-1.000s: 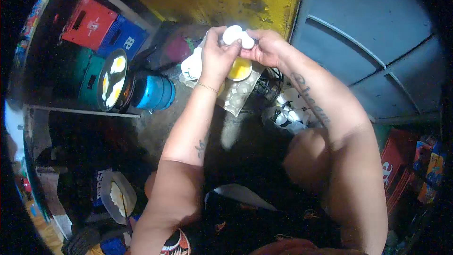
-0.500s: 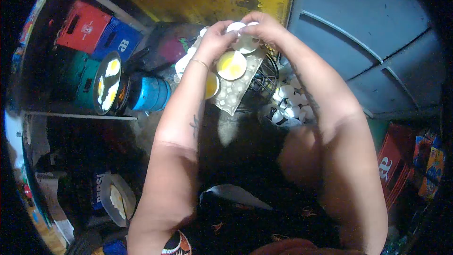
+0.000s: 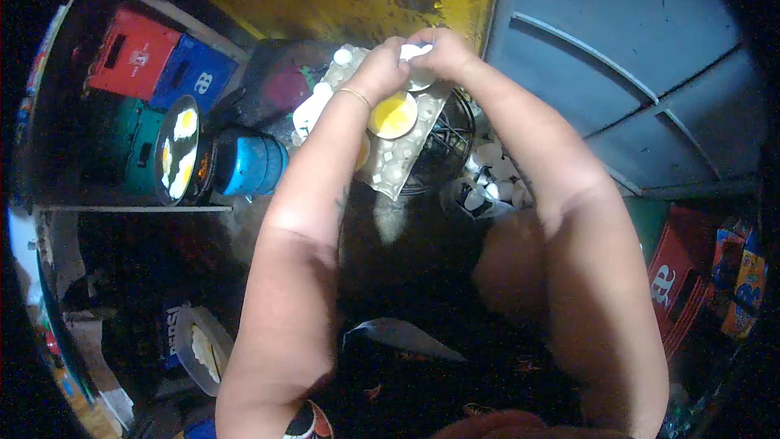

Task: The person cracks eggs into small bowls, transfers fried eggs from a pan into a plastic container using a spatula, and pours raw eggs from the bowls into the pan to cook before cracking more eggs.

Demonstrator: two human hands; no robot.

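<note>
My left hand [image 3: 385,71] and my right hand [image 3: 443,53] meet above a grey egg tray [image 3: 388,176]. Their fingers are closed on a white eggshell [image 3: 415,51], which shows between them as a narrow piece. Just below the hands is a bowl [image 3: 421,80], mostly covered by them. Nearer to me on the tray, another bowl [image 3: 393,116] holds yellow yolk and clear egg white. A third bowl [image 3: 364,153] is partly hidden by my left forearm. Whole white eggs [image 3: 343,57] lie at the tray's left side.
At left, a frying pan [image 3: 178,150] with several fried eggs sits over a flame beside a blue cylinder [image 3: 257,165]. Right of the tray are a black burner grate [image 3: 443,150] and a clear bag of eggshells [image 3: 486,191]. Crates [image 3: 134,53] stand at back left; a grey cabinet [image 3: 601,49] at right.
Both hands have drawn closer together, and the white shell between them has turned from a rounded shape to a narrow one. The whole view has shifted slightly.
</note>
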